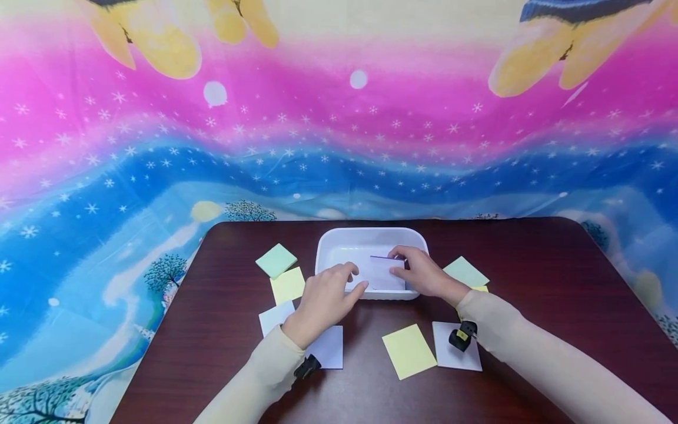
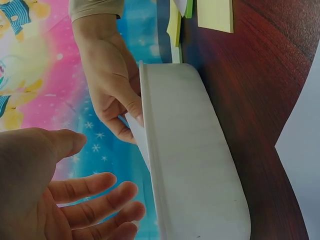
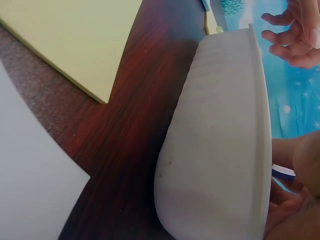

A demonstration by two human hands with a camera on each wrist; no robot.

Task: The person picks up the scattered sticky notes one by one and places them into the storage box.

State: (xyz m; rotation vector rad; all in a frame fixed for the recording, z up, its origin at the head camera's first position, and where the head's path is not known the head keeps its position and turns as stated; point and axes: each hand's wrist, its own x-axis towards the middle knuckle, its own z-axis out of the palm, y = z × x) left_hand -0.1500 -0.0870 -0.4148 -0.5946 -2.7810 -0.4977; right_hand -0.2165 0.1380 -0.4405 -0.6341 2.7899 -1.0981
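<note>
A white plastic basin stands near the far edge of the table. My right hand reaches over its right side and grips a pale lavender sticky note pad between thumb and fingers. The pad is tilted within the basin, with a dark purple line along its top edge. In the left wrist view the basin wall hides the pad's lower part. Over the basin's front left rim hovers my left hand, fingers loosely bent and apart, holding nothing.
Left of the basin lie a green pad, a yellow pad, a pale blue pad and a lavender pad. Nearer right are a yellow pad and a whitish pad. Another green pad lies beyond my right forearm.
</note>
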